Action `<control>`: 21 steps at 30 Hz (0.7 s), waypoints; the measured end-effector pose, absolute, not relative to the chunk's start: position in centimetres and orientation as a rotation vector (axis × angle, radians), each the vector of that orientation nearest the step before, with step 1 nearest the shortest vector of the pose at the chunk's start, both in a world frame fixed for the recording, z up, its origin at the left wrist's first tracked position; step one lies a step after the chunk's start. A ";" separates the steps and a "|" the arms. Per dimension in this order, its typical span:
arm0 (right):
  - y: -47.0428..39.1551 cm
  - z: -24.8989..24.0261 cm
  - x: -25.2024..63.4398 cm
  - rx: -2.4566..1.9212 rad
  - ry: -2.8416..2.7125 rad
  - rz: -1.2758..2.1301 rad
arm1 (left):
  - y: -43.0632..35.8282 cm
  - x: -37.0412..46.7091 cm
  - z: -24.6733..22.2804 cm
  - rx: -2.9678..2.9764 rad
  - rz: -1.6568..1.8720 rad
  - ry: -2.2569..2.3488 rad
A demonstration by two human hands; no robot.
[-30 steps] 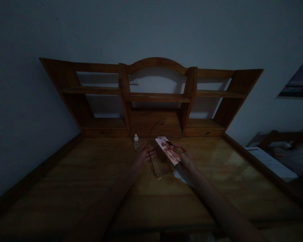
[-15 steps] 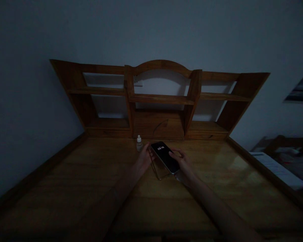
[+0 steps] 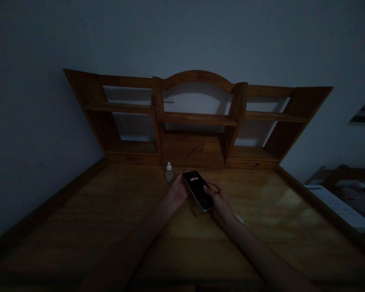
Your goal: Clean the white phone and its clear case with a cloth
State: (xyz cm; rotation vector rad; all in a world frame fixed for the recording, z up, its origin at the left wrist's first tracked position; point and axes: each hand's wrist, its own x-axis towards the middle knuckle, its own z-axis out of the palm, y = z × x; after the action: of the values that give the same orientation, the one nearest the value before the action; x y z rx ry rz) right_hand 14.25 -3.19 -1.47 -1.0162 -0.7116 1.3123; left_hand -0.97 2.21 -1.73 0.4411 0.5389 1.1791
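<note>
Over the middle of the wooden desk [image 3: 188, 251], holds the phone [image 3: 198, 191] in the right hand [image 3: 221, 204], at its four o'clock, with the thumb on the screen. Points the phone's top toward eleven o'clock; shows 09:16 on the dark screen. Grips the clear case [image 3: 195, 209] by its edge in the left hand [image 3: 176, 193], at nine o'clock; cannot tell how tightly, with most of those fingers hidden. Shows the case's rim under the phone from six to eight o'clock. Has a white-capped bottle [image 3: 169, 175] standing upright at ten o'clock, just beside the left hand, and a white thing [image 3: 239, 219] at four, mostly hidden behind the right wrist. Faces a wooden shelf unit [image 3: 197, 118] at twelve o'clock and, past the desk's edge at three, papers [image 3: 342, 209].
</note>
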 end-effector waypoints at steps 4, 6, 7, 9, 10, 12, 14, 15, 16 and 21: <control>-3.0 -1.8 14.3 -1.001 -0.715 1.304 | 2.2 -1.0 -1.8 0.450 1.158 0.534; -2.9 -1.9 14.4 -0.998 -0.718 1.308 | 2.2 -1.1 -1.8 0.468 1.153 0.551; -2.9 -2.0 14.4 -0.994 -0.725 1.311 | 2.2 -1.1 -1.7 0.483 1.151 0.559; -2.8 -2.2 14.5 -0.995 -0.737 1.315 | 2.2 -1.1 -1.6 0.525 1.148 0.573; -2.8 -2.2 14.6 -1.000 -0.745 1.312 | 2.2 -1.1 -1.6 0.552 1.152 0.576; -2.7 -2.5 14.7 -1.018 -0.763 1.281 | 2.1 -1.0 -1.6 0.616 1.189 0.579; -2.6 -2.8 14.8 -1.037 -0.788 1.243 | 2.0 -0.8 -1.7 0.676 1.236 0.589; -2.6 -2.9 14.8 -1.046 -0.804 1.226 | 1.9 -0.8 -1.7 0.695 1.254 0.597; -2.6 -3.1 14.8 -1.056 -0.819 1.215 | 1.8 -0.7 -1.7 0.704 1.264 0.603; -2.8 -2.9 14.9 -1.104 -0.874 1.186 | 0.9 -0.4 -1.3 0.692 1.264 0.611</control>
State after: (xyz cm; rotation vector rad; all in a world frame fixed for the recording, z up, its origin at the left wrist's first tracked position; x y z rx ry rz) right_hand 14.90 -2.82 -2.90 -1.1039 -0.8737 1.1862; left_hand -0.36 0.95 -1.32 0.6921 0.6110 1.2640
